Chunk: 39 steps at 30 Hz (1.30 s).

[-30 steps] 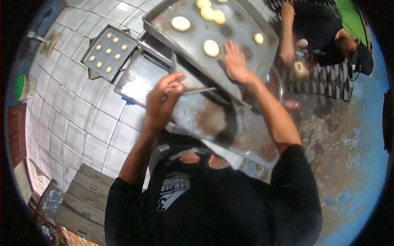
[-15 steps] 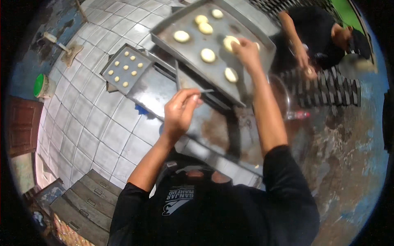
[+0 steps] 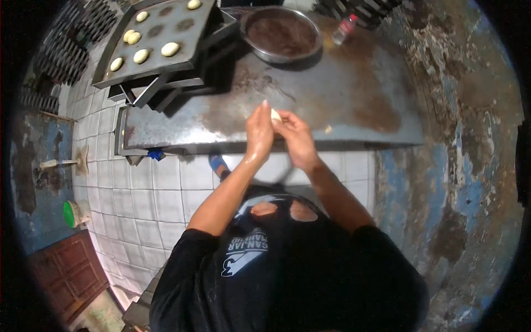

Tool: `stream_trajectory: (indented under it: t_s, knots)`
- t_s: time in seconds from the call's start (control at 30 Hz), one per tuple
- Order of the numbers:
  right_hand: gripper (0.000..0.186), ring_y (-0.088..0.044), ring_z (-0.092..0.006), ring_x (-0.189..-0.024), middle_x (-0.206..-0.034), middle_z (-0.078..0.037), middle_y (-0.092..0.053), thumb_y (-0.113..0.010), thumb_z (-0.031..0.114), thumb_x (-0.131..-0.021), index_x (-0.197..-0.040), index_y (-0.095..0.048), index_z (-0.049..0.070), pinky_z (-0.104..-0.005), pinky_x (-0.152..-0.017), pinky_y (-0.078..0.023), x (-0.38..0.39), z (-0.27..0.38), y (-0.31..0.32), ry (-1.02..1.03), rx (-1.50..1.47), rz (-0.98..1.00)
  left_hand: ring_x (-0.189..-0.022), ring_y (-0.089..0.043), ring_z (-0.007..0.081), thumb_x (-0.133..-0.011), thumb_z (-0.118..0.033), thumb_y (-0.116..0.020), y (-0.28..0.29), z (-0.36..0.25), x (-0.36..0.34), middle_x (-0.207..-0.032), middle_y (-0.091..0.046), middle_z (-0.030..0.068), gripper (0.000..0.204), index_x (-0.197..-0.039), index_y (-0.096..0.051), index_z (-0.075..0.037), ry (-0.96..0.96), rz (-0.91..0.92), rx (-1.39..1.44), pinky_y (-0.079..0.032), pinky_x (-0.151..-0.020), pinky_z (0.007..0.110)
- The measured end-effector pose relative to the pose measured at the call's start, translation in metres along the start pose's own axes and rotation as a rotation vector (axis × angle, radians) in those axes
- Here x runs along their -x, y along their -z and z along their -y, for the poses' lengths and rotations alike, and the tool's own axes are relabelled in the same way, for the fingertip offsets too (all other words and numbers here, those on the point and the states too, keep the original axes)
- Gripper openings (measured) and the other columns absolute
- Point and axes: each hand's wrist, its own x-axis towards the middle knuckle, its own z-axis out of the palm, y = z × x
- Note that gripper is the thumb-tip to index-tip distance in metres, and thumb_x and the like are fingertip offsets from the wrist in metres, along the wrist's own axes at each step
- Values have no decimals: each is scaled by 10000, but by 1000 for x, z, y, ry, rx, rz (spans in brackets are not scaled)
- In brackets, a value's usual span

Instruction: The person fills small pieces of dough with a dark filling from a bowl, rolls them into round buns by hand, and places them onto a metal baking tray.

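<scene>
In front of my body, above the near part of a metal table, my two hands meet around a small pale dough ball. My left hand cups it from the left, seen from the back, with its skin looking wet or oily. From the other side my right hand curls its fingers onto the dough. Only a bit of the ball shows between them. At the upper left, a large metal baking tray carries several round dough balls, with dark marks on its bottom.
Beyond my hands stands a metal bowl with a brown crumbly filling. A clear bottle with a red cap is right of it. Metal stands support the tray. A worn wall or floor surface lies to the right.
My right hand has left the tray with a dough ball and joined my left hand. The thin tool formerly in my left hand is no longer visible. My view has turned rightward.
</scene>
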Motion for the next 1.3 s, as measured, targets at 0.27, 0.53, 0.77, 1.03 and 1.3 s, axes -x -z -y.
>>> stream_trajectory:
  t_s: [0.27, 0.53, 0.77, 1.03, 1.3]
  knots:
    - [195, -695, -167, -838, -936, -111, -734, -650, 97, -979, -1155, -704, 31, -332, -762, -579, -18, -39, 32, 182, 535, -116, -1009, -637, 195, -1041, -356, -558, 47, 62, -3, -1179, -661, 112, 560, -1475, -443, -22, 497, 99, -194, -551, -835, 345]
    - [223, -672, -354, -998, -1093, -202, -680, -625, 61, -881, -1084, -700, 8, -441, -906, -536, -174, -78, 64, 234, 788, 22, -1105, -636, 150, -988, -183, -636, 54, 72, -55, -1156, -699, 68, 376, -1330, -619, -29, 404, 259, -168, -494, -973, 268]
    - [324, -678, -440, -1009, -1095, -383, -622, -521, 42, -887, -1121, -589, -171, -512, -877, -562, -258, -110, 88, 115, 1562, 352, -1139, -608, 170, -706, 132, -805, 30, -10, -165, -1245, -607, 72, 1017, -1559, -303, -105, 182, 214, -236, -497, -1032, 300]
    - [219, -707, -406, -799, -887, -230, -705, -515, 142, -946, -985, -665, -12, -520, -710, -567, -321, 40, 52, 192, 1099, 174, -1096, -645, 147, -785, -5, -836, 58, -4, -257, -1170, -680, 69, 513, -1237, -601, -66, 162, 198, -305, -513, -988, 291]
    - [264, -653, -248, -605, -690, -82, -683, -631, 219, -939, -806, -714, 7, -408, -588, -523, -414, 18, 88, 141, 1112, 468, -1128, -649, 169, -818, -77, -837, 35, -1, -308, -1208, -687, 84, 515, -1268, -585, -75, 66, 136, -529, -515, -990, 326]
